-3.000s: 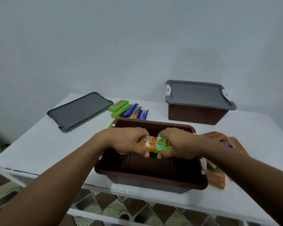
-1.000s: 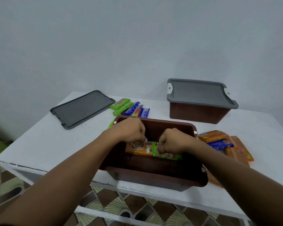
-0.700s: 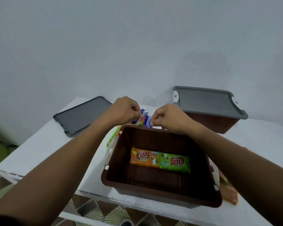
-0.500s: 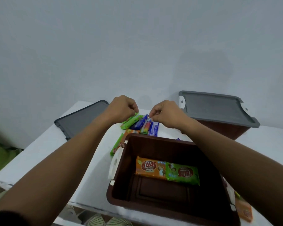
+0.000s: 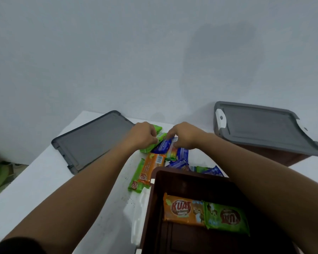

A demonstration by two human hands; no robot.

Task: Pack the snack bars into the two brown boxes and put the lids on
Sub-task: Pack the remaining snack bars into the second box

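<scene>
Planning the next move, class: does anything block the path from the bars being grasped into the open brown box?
Nothing visible does. The left hand and right hand grip snack bars just beyond the open box; its lid lies aside, farther left.

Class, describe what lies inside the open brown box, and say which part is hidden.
Inside the open brown box lie an orange snack bar and a green snack bar, side by side. The right forearm hides the box's right side.
</scene>
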